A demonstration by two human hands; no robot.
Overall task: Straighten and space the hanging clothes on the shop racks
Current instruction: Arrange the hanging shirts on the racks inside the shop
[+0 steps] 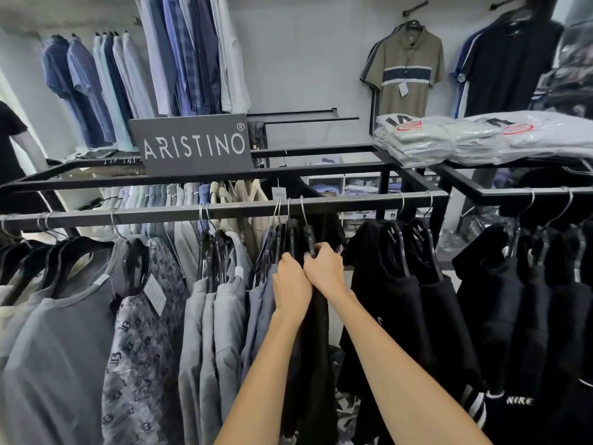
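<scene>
A black rail [167, 214] runs across the front of the rack with shirts hanging from it. At its middle hangs a black garment [317, 342] on a black hanger [308, 234]. My left hand [290, 282] and my right hand [324, 268] sit side by side at the garment's shoulder, fingers curled into the fabric. Left of them hang blue-grey shirts [260, 309], grey shirts [211, 332], a patterned grey shirt [144, 348] and a grey T-shirt [61, 342]. To the right, after a gap, hang black shirts [401, 284].
A grey ARISTINO sign [192, 146] stands on the rack's top frame. Folded bagged shirts [465, 139] lie stacked at the right. More black clothes [539, 300] hang on the right rail. Shirts hang on the back wall [406, 72]. A person in black [9, 149] stands at the left edge.
</scene>
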